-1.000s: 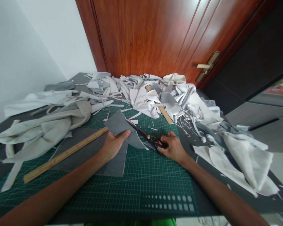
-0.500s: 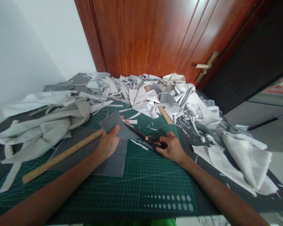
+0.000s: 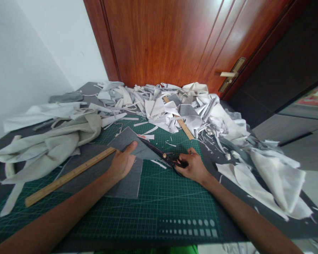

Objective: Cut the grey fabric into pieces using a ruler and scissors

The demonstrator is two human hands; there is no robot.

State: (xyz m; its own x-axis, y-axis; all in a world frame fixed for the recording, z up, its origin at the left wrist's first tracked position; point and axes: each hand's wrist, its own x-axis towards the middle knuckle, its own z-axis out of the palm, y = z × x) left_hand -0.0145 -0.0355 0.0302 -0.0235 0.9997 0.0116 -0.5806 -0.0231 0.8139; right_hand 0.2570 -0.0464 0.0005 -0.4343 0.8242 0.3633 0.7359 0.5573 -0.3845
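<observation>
My left hand (image 3: 123, 161) pinches a small grey piece of fabric (image 3: 127, 137), thumb on top and the other fingers partly hidden. In my right hand (image 3: 193, 164) are black scissors (image 3: 166, 156), their blades lying along the upper right edge of that piece. Whether the blades are fully closed I cannot tell. Under my left hand, a larger grey fabric sheet (image 3: 127, 187) lies flat on the green cutting mat (image 3: 175, 201). A wooden ruler (image 3: 69, 178) rests across the sheet, its far end close to my left wrist. Thin white strips (image 3: 159, 164) lie below the blades.
A long heap of white and grey scraps (image 3: 159, 109) spans the back, with a second wooden ruler (image 3: 185, 128) partly under it. Beige cloth (image 3: 69, 141) is bunched at the left. White fabric pieces (image 3: 275, 183) lie at the right. A wooden door (image 3: 161, 42) stands behind.
My left hand moved slightly left with the grey piece, turning it along the blades. The curved flap that hung below the scissors earlier is no longer seen there. My right hand stayed nearly still.
</observation>
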